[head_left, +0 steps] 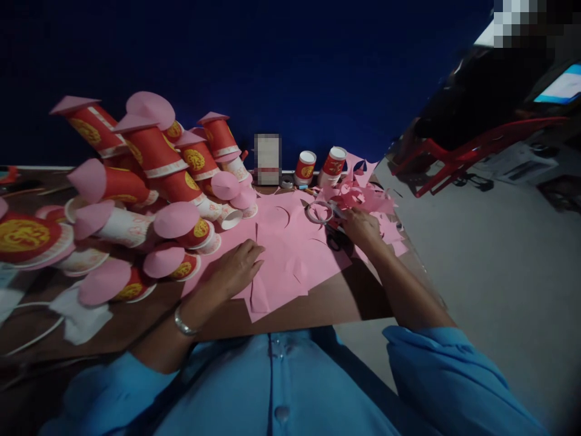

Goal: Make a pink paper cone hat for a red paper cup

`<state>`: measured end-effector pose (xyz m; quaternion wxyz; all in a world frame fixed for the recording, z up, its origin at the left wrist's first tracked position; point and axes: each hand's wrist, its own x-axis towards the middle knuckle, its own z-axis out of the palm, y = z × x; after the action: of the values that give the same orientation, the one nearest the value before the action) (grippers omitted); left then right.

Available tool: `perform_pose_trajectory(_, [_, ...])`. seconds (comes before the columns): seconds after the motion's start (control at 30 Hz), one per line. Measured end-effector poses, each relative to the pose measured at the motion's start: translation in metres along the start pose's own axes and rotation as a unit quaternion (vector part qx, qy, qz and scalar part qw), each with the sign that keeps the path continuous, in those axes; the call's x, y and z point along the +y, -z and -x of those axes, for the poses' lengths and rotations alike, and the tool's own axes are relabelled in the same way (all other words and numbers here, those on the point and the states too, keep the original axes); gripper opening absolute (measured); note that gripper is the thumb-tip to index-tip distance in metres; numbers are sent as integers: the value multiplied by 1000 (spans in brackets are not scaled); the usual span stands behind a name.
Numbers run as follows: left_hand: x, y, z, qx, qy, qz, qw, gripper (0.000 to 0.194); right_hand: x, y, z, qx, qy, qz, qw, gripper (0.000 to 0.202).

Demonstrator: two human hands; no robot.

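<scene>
Pink paper sheets (pixel 279 260) with curved cut lines lie on the brown table (pixel 354 303) before me. My left hand (pixel 238 266) rests on the left side of the sheets, fingers together and slightly bent; whether anything is under them is hidden. Beside the pink scraps (pixel 363 197), my right hand (pixel 362 229) reaches toward a ring-shaped roll (pixel 319 212), its fingertips near a small greyish item I cannot make out. Black-handled scissors (pixel 334 239) lie just left of my right wrist. What my right fingers grip is unclear.
Several red and white paper cups with pink cone tops (pixel 157 151) are piled at the left. Two red cups (pixel 305 168) stand at the back. A white cloth (pixel 84 312) lies front left. A red chair (pixel 447 157) stands off to the right, beyond the table edge.
</scene>
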<state>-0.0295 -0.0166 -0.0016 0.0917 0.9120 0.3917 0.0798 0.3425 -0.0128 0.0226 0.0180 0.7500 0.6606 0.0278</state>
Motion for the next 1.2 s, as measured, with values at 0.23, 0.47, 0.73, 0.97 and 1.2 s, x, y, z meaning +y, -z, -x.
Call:
perform_pose_trajectory(0.23, [-3,7,8,-27,17,0,999,26,-13,10,30,7,-14,15,1000,39])
perform_pose_trajectory(0.47, [-3,13,-5,-7,-37,-9,999,34,-17,13,42,-31,28,38,998,36])
perform_pose_trajectory(0.73, [-4,-3,-26,-3,-76,-36,996,35,-21,25,11,-12,-1,24,1000,38])
perform_pose_trajectory(0.97, [-6,-9,-21,27,-69,-30,997,34,-21,22,-8,-8,28,12,1000,33])
perform_pose_trajectory(1.2, [-4,-14,-20,54,-39,-3,998,32,-23,16,-6,-16,91,11,996,34])
